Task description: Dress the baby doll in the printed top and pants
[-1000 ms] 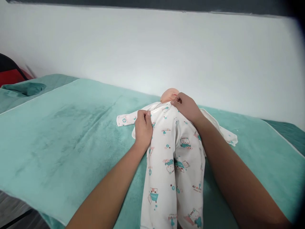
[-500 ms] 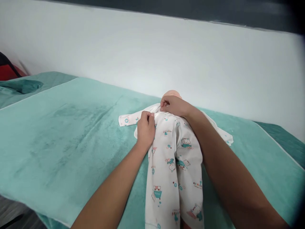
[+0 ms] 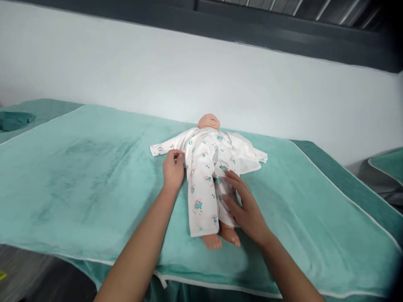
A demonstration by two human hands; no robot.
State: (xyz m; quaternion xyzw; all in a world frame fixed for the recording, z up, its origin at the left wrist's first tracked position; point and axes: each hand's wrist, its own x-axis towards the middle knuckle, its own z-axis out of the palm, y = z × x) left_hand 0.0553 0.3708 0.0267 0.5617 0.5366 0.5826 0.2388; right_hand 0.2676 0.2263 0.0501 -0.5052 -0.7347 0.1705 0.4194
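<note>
A baby doll lies on its back, its head (image 3: 208, 121) toward the wall and its bare feet (image 3: 213, 241) toward me. It wears a white printed baby shirt (image 3: 248, 153) with sleeves spread to both sides, and white baby trousers (image 3: 201, 188) with animal prints pulled high over the chest. My left hand (image 3: 174, 170) is at the doll's left-hand side in view, below the sleeve, fingers pinched at the shirt's side edge; the fingertips are partly hidden. My right hand (image 3: 244, 205) hovers at the other trouser leg, fingers apart, holding nothing.
A light green plush cover (image 3: 94, 176) with white piping lies under the doll. A white wall (image 3: 141, 71) stands behind it, with a dark band above. Darker green fabric (image 3: 15, 121) lies at the far left. Another green-covered surface (image 3: 388, 165) is at the right.
My right hand has left the trouser waist and come down to the leg, its fingers opened. My left hand has moved outward to the shirt's side. The view has pulled back, showing the feet.
</note>
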